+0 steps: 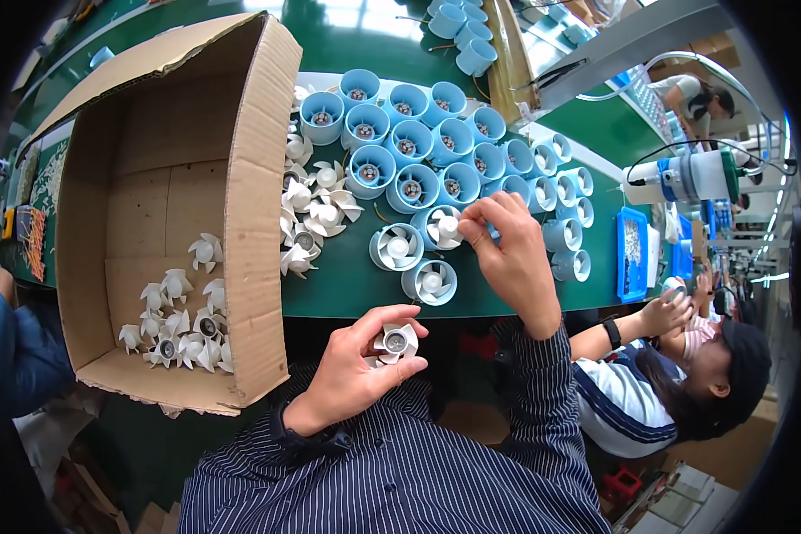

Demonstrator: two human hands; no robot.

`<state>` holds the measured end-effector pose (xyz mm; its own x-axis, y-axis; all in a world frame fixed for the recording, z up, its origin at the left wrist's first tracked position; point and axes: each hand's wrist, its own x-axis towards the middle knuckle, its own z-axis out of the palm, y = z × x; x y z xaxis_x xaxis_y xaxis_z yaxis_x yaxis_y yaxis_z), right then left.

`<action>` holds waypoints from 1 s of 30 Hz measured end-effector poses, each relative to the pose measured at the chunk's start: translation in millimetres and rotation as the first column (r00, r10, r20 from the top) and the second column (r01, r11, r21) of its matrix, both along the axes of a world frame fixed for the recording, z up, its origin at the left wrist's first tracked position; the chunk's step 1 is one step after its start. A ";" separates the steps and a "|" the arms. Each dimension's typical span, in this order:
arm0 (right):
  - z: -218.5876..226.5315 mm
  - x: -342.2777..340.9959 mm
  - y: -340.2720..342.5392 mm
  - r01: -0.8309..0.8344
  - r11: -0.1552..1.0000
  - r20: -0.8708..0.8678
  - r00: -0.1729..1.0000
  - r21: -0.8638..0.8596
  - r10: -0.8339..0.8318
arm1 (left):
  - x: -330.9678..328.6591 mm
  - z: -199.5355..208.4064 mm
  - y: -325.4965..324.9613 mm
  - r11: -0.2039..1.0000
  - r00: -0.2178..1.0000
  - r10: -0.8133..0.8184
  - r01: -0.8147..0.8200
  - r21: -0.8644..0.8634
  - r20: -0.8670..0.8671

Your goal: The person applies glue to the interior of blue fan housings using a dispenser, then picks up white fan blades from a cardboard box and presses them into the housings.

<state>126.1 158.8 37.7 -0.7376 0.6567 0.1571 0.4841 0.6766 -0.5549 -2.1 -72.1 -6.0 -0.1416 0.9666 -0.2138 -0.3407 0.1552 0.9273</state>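
— Left hand [351, 365]? 
— Fingers [392, 313] curled round a white fan impeller [395, 342], pinching it by the rim, just off the near edge of the green bench [347, 289]. 
— And the right hand [507, 254]? 
— Fingertips [470, 214] pressed together over a blue round housing [442, 227], touching the white impeller already seated in it. 
— How far along, judging by the layout? 
— Early, probably. Only three housings with impellers fitted: the one under the right fingers, another [396, 246] just left of them, a third [430, 282] just below. 
— Left to do? 
— Plenty. Beyond the right fingers, a big cluster of blue housings [409, 147] showing bare motor hubs. Further right, a smaller row of housings [568, 209]; fitted or not, hard to tell. 
— Stock of impellers? 
— Loose heap [316, 209] left of the right fingers, against the cardboard box [258, 214]; more impellers [182, 325] in the box bottom, left of the left fingers. 
— Anything in the way? 
— Not between the hands. Crowded bench, though: box wall tight against the heap, a blue tray [632, 254] right of the right fingers, a hanging power screwdriver [685, 178] above it, and a co-worker [685, 374] bent over close on the right.
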 end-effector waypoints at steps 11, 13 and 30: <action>-1.6 -7.3 3.1 0.009 1.000 0.061 0.998 0.012 -0.010 | -2.5 1.8 4.2 0.998 0.998 0.061 -0.061 -0.001 0.017; -3.0 -8.4 1.6 -0.020 0.999 0.041 0.999 0.034 0.019 | -1.8 2.0 2.9 0.999 0.999 0.051 -0.051 -0.010 0.012; 24.2 28.6 -58.6 -0.395 0.889 -0.305 0.897 -0.233 0.319 | 3.9 11.0 13.5 0.992 0.989 0.119 -0.123 0.042 0.082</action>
<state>154.7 100.2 61.8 -0.8904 0.3998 0.2177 0.0574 0.5730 -0.8175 1.8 -58.6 5.0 -0.2426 0.9525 -0.1842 -0.4271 0.0656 0.9018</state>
